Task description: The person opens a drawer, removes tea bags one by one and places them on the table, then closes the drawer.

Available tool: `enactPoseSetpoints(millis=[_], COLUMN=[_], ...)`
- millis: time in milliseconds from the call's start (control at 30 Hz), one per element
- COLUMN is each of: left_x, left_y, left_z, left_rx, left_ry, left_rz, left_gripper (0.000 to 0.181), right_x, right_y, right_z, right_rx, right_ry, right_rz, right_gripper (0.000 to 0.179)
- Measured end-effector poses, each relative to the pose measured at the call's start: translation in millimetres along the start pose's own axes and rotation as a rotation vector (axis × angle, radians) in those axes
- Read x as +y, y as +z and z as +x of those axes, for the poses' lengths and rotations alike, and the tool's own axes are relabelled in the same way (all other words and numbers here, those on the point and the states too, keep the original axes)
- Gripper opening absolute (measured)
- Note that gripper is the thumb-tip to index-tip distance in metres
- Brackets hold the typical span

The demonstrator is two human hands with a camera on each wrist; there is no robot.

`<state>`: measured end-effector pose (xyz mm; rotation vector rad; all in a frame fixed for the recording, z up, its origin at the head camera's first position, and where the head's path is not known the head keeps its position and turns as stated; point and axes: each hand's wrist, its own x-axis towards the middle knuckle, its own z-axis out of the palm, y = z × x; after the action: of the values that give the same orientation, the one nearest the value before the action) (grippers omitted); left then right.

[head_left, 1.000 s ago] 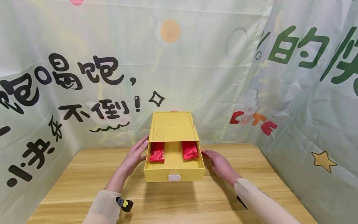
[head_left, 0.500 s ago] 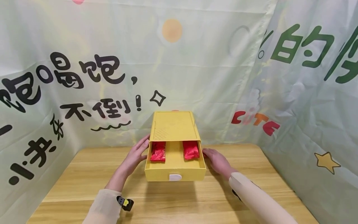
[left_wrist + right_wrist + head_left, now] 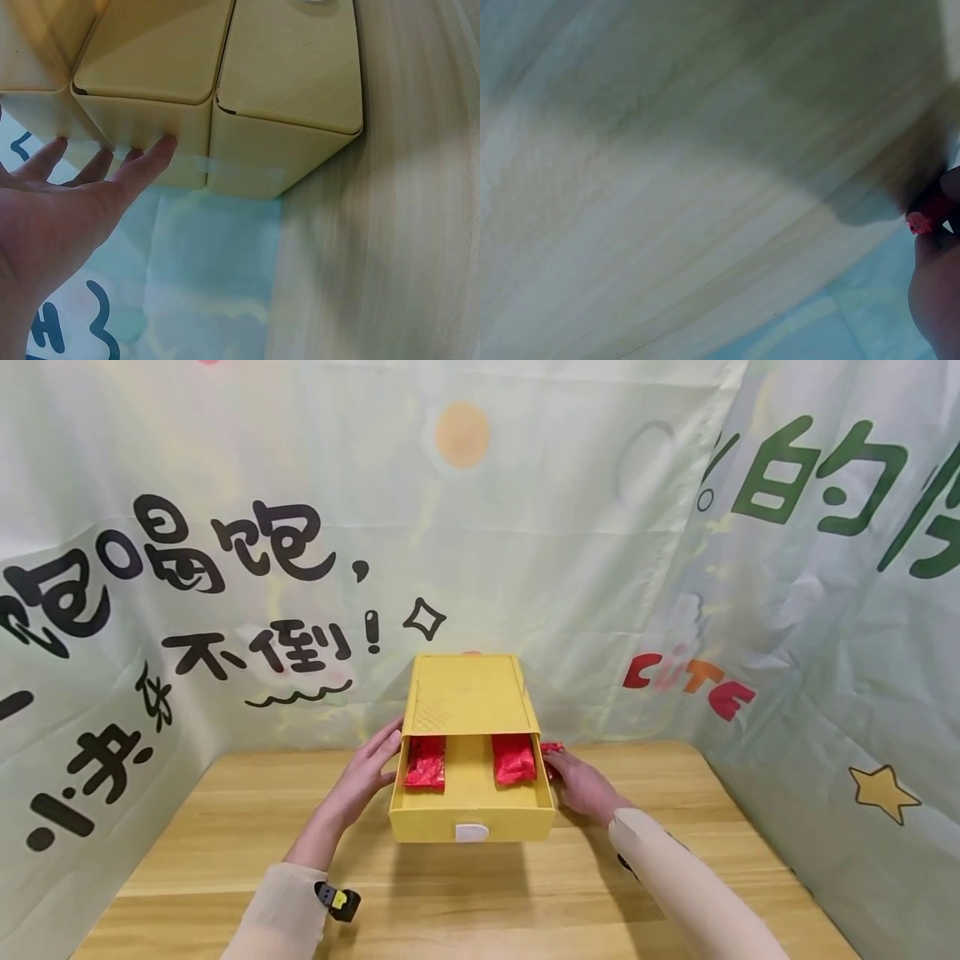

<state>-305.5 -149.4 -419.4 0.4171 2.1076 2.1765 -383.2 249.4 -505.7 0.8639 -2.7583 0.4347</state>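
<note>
pale printed cloth walls (image 3: 540, 543), wooden tabletop (image 3: 217, 835)

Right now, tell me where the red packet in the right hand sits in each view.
Head: the red packet shows partly, just right of the yellow box, at the fingers of the right hand.
Left wrist: not in it.
Right wrist: near the right edge, a little below mid-height, pinched by the right hand.
Shared landmark: the wooden tabletop, in all three.
</note>
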Motion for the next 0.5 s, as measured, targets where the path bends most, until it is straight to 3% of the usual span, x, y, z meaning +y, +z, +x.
enactPoseSetpoints(millis=[333,500], left_x=[1.7,1.1], left_y=[0.0,0.4], left_z=[-0.3,0.1], left_rx=[-0.008,-0.006], left_ry=[-0.003,0.000], left_rz=[-0.001,-0.004], left_gripper=[0.061,0.061], right_x=[-7.7,-5.9], right_y=[-7.2,-3.8], right_z=[5.2,7.6], right_rx=[-0.138,-0.135], right_ry=[0.112,0.095], right_rz=[0.041,0.020], right_gripper=[0.051,0.046])
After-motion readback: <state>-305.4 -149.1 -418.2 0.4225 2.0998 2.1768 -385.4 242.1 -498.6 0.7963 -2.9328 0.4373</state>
